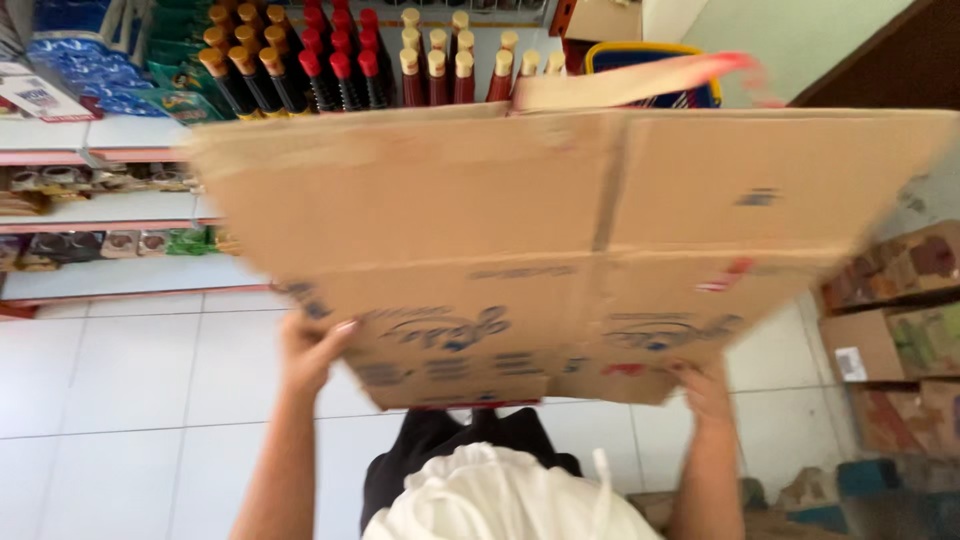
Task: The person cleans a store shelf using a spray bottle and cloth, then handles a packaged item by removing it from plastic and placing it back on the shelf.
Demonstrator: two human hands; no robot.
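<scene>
A person held a large flattened brown cardboard box (560, 250) up over a white tiled floor (120, 400), the left hand (312, 352) gripping its lower left edge and the right hand (706, 392) its lower right corner. Behind stood shelves of red-, orange- and cream-capped sauce bottles (340, 60).

- White square-tiled floor (130, 380) with thin grey joints spreads below and left of the hands.
- Well beyond the hands, white shop shelves with red edging (110, 215) carry small packets; rows of dark bottles with red, orange and cream caps (340, 60) stand above.
- Stacked brown cardboard cartons (895, 330) sit right of the hands.
- Pale green wall (790, 35) at far right, daylight bright.
</scene>
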